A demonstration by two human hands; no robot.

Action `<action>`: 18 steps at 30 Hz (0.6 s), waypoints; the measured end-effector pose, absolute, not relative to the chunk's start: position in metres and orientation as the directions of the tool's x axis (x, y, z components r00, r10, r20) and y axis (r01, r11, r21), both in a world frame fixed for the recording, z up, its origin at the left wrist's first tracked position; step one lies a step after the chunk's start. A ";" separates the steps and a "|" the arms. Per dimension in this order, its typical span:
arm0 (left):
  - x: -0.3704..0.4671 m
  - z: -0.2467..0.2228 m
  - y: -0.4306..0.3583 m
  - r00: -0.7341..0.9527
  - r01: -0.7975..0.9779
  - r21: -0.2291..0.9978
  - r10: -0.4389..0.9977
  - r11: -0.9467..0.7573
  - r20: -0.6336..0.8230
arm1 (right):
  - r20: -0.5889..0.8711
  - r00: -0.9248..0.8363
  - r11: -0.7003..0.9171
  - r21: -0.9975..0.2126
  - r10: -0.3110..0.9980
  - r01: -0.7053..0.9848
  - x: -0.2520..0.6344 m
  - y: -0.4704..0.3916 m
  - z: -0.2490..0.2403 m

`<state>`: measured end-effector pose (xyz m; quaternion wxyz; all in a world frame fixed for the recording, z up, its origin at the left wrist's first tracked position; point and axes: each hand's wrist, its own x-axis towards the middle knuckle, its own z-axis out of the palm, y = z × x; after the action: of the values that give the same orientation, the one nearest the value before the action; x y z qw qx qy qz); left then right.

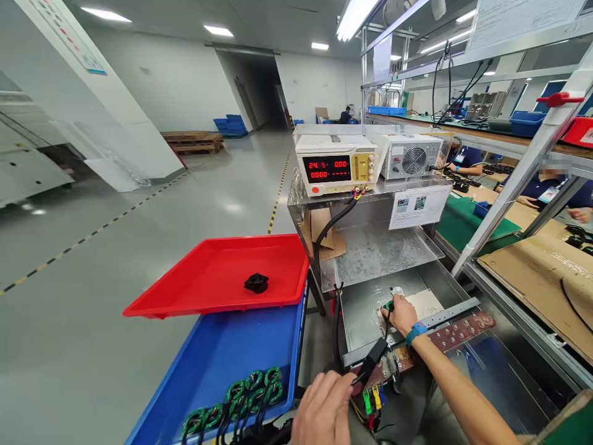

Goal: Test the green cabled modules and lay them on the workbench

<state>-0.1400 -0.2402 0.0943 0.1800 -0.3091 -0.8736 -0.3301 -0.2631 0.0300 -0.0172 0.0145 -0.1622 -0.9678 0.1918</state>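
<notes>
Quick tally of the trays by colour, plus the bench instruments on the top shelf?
Red plastic tray: 1
Blue plastic tray: 1
White bench power supply with red digits: 1
Silver metal unit with round fan grille: 1
Total: 4

This is a factory assembly hall. Ahead of the fingers stands a bench power supply (336, 164) with red digits, beside a fan-fronted unit (411, 158). To their left lie a red tray (222, 272) and a blue tray (217, 358) of green wound coils (236, 395). Further left, a wide grey floor carries yellow-black tape (92, 233), wooden pallets (193, 142) and blue crates (230, 125). To the right, uniformed workers (551, 185) sit at framed desks under strip lights.
</notes>
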 end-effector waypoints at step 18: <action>-0.143 0.119 -0.150 -0.448 0.887 0.197 0.677 0.417 0.584 | -0.124 -0.985 0.887 -0.434 0.116 0.159 -0.233 0.053 0.028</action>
<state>-0.1432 -0.1498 0.1188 0.2134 -0.4803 -0.8142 -0.2466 -0.2326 0.0530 0.0280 -0.0474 -0.0708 -0.9702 0.2269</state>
